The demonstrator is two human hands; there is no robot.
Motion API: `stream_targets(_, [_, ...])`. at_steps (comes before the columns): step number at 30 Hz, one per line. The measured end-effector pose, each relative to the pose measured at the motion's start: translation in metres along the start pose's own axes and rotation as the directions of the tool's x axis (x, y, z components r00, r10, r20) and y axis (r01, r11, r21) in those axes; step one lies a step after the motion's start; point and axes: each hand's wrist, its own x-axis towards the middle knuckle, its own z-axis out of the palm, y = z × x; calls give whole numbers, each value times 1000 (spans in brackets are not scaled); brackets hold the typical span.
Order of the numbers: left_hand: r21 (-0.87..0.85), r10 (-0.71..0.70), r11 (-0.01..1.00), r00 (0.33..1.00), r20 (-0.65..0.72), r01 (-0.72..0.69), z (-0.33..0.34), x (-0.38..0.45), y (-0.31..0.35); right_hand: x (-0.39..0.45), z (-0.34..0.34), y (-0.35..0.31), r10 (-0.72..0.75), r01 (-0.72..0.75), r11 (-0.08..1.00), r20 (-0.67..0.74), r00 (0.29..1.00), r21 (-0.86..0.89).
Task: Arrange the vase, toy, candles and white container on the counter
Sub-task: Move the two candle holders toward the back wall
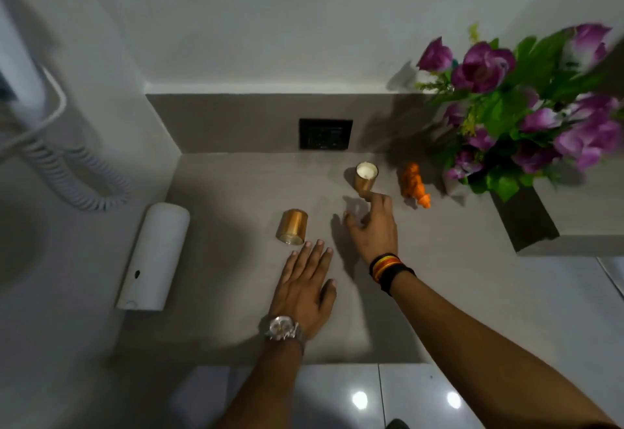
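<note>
Near the tabletop (236, 293) back wall, right hand (374, 229) spread, fingertip touching upright candle (365, 177), left hand (305, 285) flat, empty beside tipped candle (292, 231): likely rigid, smooth, best gripped around sides.

Black switch plate (325, 133) set in the grey upstand at the back of the worktop (236, 293). White wall (270, 23) above. At far left, a white wall-mounted unit (20, 67) with a coiled white cord (84, 178) looping down the side wall. Glossy white floor tiles (337, 391) below the front edge, showing two bright light reflections (360, 399). On the right, a raised grey ledge (570, 222) with a dark side face.
</note>
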Motion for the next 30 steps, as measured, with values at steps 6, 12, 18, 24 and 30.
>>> stream_targets(6, [-48, -125, 991, 990, -60, 122, -8, -13, -11, -34, 22, -31, -115, 111, 993, 184, 976, 28])
stream_targets(12, [-91, -333, 942, 934, -127, 324, -28, -35, -81, -39, 64, -66, 126, -129, 992, 213, 969, 0])
stream_targets(18, [-17, -323, 946, 939, -118, 323, -23, -31, -86, -30, 91, -87, 158, -166, 985, 146, 977, 43])
stream_targets(24, [38, -292, 954, 953, -78, 296, -23, -19, -91, 14, 80, -94, 82, -85, 996, 72, 994, 37])
stream_targets(30, [45, -269, 961, 962, -55, 272, -25, -4, -100, 76, 79, -115, 6, -6, 1000, 49, 999, -9])
